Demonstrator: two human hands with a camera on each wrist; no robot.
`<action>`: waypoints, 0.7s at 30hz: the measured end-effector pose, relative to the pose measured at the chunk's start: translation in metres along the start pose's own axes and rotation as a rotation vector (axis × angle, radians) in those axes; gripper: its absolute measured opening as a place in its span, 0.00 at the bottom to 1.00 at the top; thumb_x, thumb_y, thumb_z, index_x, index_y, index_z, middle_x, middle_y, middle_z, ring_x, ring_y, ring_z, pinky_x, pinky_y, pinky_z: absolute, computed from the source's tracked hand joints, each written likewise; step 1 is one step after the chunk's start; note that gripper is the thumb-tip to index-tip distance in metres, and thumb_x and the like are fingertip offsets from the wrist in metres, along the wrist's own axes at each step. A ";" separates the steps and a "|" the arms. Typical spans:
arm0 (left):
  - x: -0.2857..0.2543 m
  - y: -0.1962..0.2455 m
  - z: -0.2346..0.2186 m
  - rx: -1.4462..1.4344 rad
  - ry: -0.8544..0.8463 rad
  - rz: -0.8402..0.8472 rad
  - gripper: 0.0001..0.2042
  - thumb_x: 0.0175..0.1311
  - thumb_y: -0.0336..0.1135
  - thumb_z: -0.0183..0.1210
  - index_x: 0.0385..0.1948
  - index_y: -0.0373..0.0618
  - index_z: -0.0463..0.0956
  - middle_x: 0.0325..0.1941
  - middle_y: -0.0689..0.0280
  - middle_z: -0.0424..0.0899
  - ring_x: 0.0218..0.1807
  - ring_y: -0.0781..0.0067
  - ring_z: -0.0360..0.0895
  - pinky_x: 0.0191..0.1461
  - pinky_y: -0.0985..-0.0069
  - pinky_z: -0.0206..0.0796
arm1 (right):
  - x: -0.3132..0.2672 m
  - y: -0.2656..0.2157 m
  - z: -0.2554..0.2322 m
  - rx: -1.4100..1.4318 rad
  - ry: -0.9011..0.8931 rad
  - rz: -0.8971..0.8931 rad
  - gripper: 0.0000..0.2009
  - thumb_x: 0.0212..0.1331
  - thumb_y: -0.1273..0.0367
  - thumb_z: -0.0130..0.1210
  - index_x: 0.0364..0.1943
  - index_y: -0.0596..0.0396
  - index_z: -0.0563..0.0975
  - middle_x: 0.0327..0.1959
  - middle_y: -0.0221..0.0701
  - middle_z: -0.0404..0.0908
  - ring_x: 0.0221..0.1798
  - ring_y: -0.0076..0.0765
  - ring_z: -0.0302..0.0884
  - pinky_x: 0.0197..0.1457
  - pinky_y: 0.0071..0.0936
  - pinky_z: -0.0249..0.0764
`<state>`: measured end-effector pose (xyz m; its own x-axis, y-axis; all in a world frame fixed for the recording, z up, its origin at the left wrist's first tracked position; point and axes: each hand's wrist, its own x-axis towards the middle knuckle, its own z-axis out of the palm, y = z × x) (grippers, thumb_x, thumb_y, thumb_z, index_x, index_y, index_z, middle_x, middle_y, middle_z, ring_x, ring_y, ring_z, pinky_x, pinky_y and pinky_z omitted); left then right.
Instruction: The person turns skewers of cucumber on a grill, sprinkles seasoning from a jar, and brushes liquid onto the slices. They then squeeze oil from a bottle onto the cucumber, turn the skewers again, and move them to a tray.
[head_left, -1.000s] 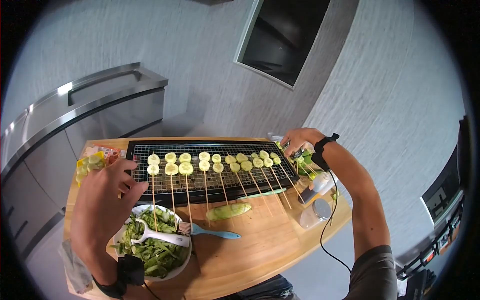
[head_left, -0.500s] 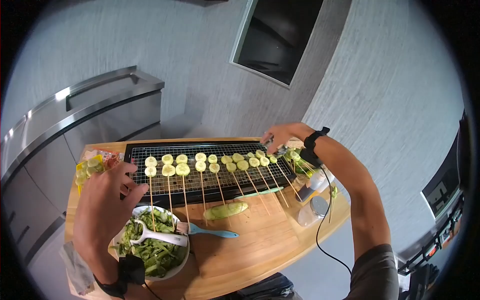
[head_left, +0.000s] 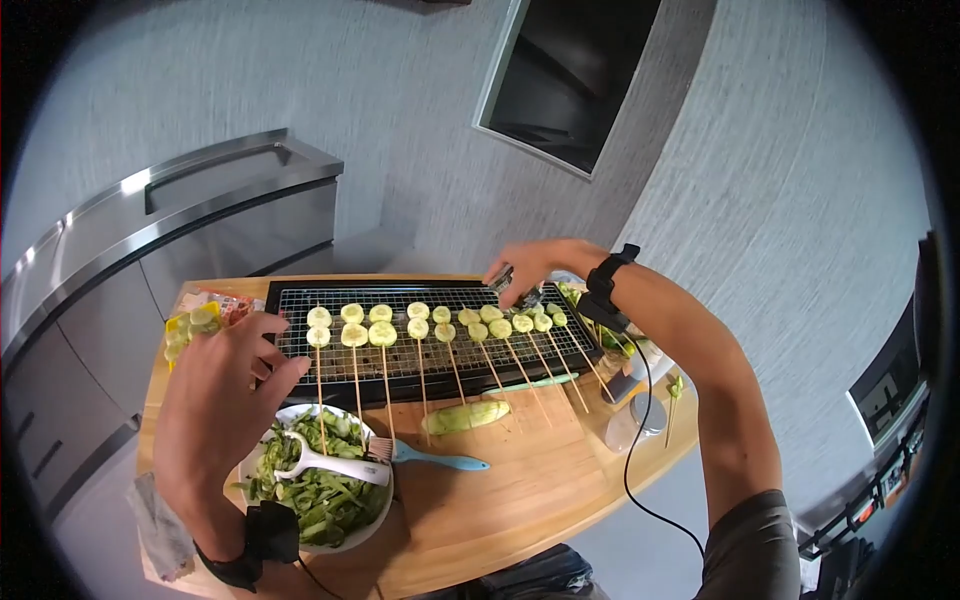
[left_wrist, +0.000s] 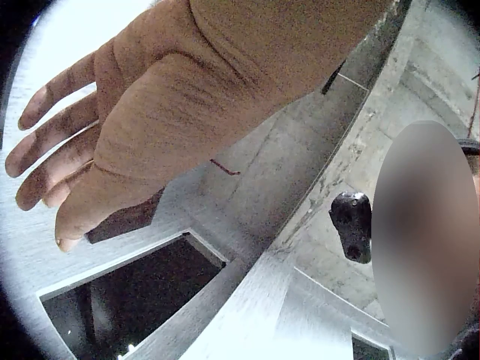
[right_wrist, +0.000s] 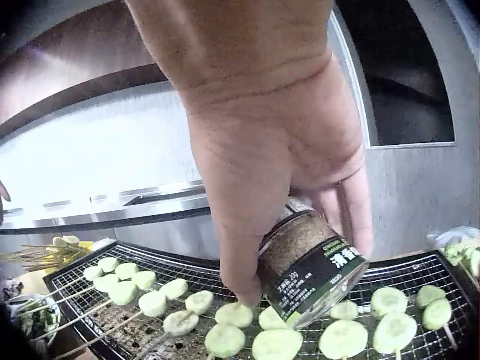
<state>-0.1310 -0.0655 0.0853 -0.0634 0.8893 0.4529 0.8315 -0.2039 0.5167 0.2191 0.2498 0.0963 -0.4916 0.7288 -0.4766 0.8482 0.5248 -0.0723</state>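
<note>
My right hand [head_left: 535,268] grips a seasoning jar [head_left: 518,293] above the right half of the grill rack. In the right wrist view, fingers and thumb wrap the tilted jar [right_wrist: 311,262], which has a dark label and brown contents. Beneath it, skewered cucumber slices [right_wrist: 343,339] lie on the wire mesh; their sticks point to the near side in the head view. My left hand [head_left: 215,400] hovers beside the grill's left end, holding nothing, its fingers loosely bent. The left wrist view shows this hand [left_wrist: 172,112] with relaxed fingers.
A bowl of green peelings [head_left: 330,510] with a white peeler [head_left: 335,466] stands at the near left. A blue-handled brush [head_left: 440,459] and a peeled piece [head_left: 465,417] lie on the wooden board. Bottles and a clear jar [head_left: 625,425] stand right; a yellow tray [head_left: 180,333] is left.
My right hand has moved left with the jar, from the grill's right end to over the slices on its right half. My left hand has barely moved.
</note>
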 end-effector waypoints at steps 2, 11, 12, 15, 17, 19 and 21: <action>-0.001 0.001 -0.002 -0.011 0.012 -0.008 0.16 0.60 0.34 0.70 0.46 0.36 0.81 0.33 0.56 0.90 0.35 0.58 0.88 0.42 0.65 0.76 | 0.009 -0.003 -0.002 0.004 0.043 -0.050 0.37 0.49 0.51 0.72 0.65 0.51 0.79 0.53 0.39 0.87 0.52 0.41 0.84 0.56 0.34 0.80; -0.003 -0.001 -0.008 -0.010 0.016 -0.027 0.16 0.61 0.36 0.70 0.45 0.36 0.80 0.33 0.55 0.90 0.37 0.57 0.88 0.43 0.65 0.76 | 0.012 -0.050 -0.004 -0.252 -0.053 -0.126 0.37 0.47 0.49 0.72 0.64 0.49 0.80 0.55 0.41 0.86 0.53 0.43 0.85 0.58 0.38 0.79; -0.002 -0.002 -0.007 -0.012 0.017 -0.017 0.16 0.61 0.36 0.70 0.45 0.36 0.80 0.33 0.55 0.90 0.37 0.57 0.88 0.43 0.65 0.76 | 0.015 -0.052 -0.002 -0.131 -0.031 -0.102 0.38 0.47 0.49 0.72 0.64 0.49 0.80 0.54 0.42 0.86 0.53 0.45 0.85 0.57 0.39 0.79; -0.002 0.001 -0.008 -0.031 0.016 -0.019 0.15 0.61 0.35 0.70 0.44 0.35 0.80 0.33 0.54 0.90 0.37 0.57 0.88 0.43 0.65 0.77 | 0.021 -0.063 -0.005 -0.231 0.099 -0.228 0.37 0.47 0.49 0.72 0.64 0.49 0.80 0.53 0.42 0.87 0.52 0.45 0.85 0.57 0.39 0.79; -0.001 0.002 -0.008 -0.037 0.002 -0.029 0.15 0.62 0.36 0.70 0.44 0.35 0.80 0.33 0.54 0.90 0.37 0.57 0.88 0.43 0.66 0.77 | 0.029 -0.076 -0.005 -0.213 0.051 -0.244 0.37 0.47 0.50 0.72 0.63 0.50 0.80 0.52 0.43 0.87 0.52 0.46 0.85 0.57 0.38 0.79; -0.001 0.001 -0.008 -0.027 0.015 -0.004 0.15 0.62 0.36 0.70 0.44 0.35 0.81 0.33 0.54 0.90 0.37 0.57 0.89 0.43 0.66 0.77 | 0.038 -0.090 -0.007 -0.156 0.138 -0.300 0.37 0.47 0.50 0.72 0.63 0.53 0.80 0.51 0.43 0.87 0.51 0.45 0.85 0.56 0.38 0.79; -0.003 -0.002 -0.007 -0.032 0.011 -0.024 0.14 0.62 0.35 0.70 0.45 0.37 0.81 0.34 0.54 0.90 0.37 0.57 0.89 0.42 0.67 0.77 | 0.046 -0.105 -0.009 -0.195 0.137 -0.334 0.38 0.46 0.50 0.71 0.63 0.56 0.79 0.52 0.44 0.87 0.51 0.45 0.85 0.56 0.38 0.79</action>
<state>-0.1366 -0.0703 0.0882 -0.0896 0.8895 0.4480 0.8116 -0.1955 0.5505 0.1057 0.2322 0.0896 -0.7663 0.5495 -0.3330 0.5908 0.8063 -0.0291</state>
